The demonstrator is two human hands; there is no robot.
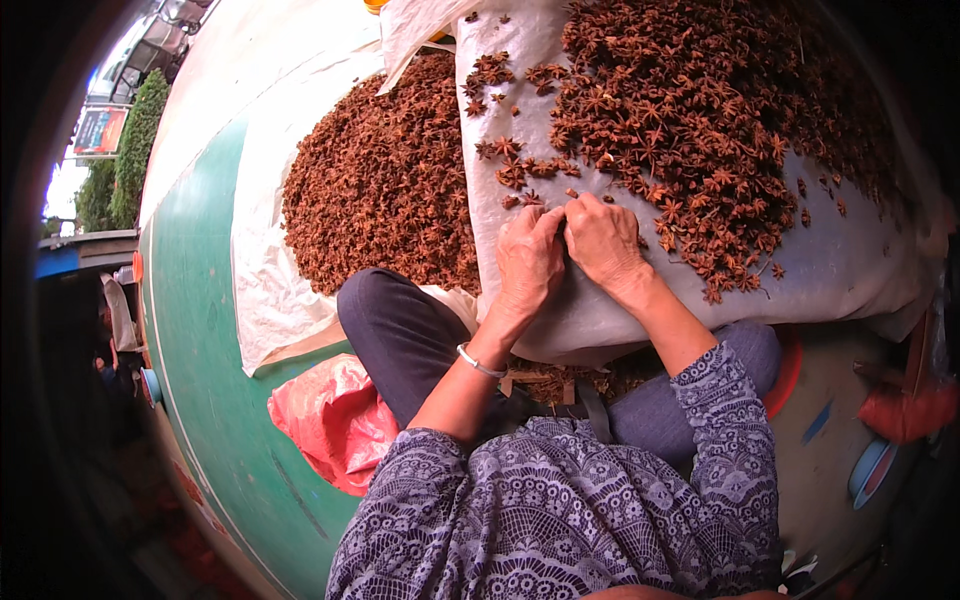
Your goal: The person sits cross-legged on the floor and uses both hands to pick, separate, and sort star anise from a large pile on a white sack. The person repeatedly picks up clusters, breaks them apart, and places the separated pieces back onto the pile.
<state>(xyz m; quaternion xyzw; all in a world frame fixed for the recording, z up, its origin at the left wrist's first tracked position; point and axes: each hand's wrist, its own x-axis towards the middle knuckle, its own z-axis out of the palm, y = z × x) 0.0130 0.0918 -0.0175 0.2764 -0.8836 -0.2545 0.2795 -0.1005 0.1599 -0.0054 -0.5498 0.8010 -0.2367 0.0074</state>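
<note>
My left hand (529,253) and my right hand (604,238) meet at the fingertips over the near part of a white plastic sheet (705,289). Their thumbs and index fingers are pinched together; whatever lies between them is too small or hidden to make out. Loose star anise pods (525,171) are scattered just beyond my fingers. A large heap of star anise (675,112) covers the sheet ahead and to the right. To the left, a lower, denser heap of star anise (382,180) rests on another white sheet (262,262).
A red plastic sack (337,420) lies on the green floor (202,300) beside my left knee. Part of a red basin (784,371) shows by my right knee. Blue basins (872,472) stand at the far right and far left. Woody debris (551,388) lies between my legs.
</note>
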